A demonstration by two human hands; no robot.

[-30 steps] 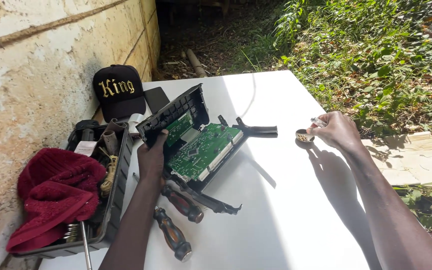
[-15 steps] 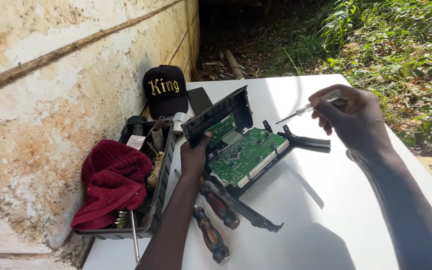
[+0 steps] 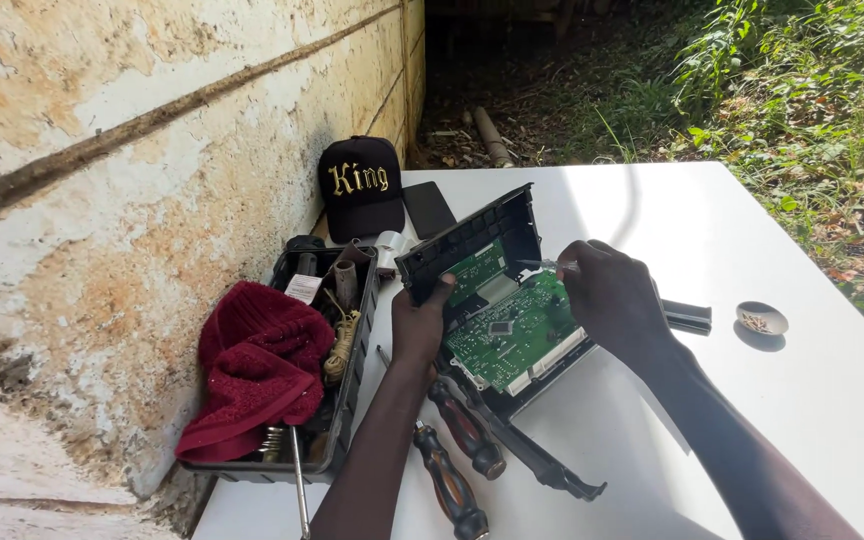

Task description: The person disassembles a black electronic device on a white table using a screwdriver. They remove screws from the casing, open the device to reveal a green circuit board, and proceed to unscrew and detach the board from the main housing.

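Green circuit board (image 3: 514,330) sits inside a black plastic housing (image 3: 472,245) on the white table (image 3: 802,420), tilted up toward the wall. The left hand (image 3: 420,325) clasps the housing's near-left edge, thumb hooked over the rim and resting against the board's corner, the other fingers curled underneath and out of sight. The right hand (image 3: 612,300) hovers over the board's far-right side, fingers pinched around a thin metal tool (image 3: 544,265) whose tip points left, just above the board's upper edge.

Below the left wrist lie two screwdrivers with dark red and black handles (image 3: 457,460), side by side and near the housing's lower black frame. A black bracket piece (image 3: 687,317) juts out just past the right knuckles. Further right, well apart from the right hand, a small round dish (image 3: 762,318) holds tiny bits, too small to tell apart.

Left of the left hand stands an open black toolbox (image 3: 337,430) against the wall, with a dark red cloth (image 3: 252,365) heaped in it, a coil of cord (image 3: 342,340) beside that. Beyond the fingers of both hands, at the table's far-left end, rest a black cap (image 3: 360,190) and a dark flat phone (image 3: 429,208).
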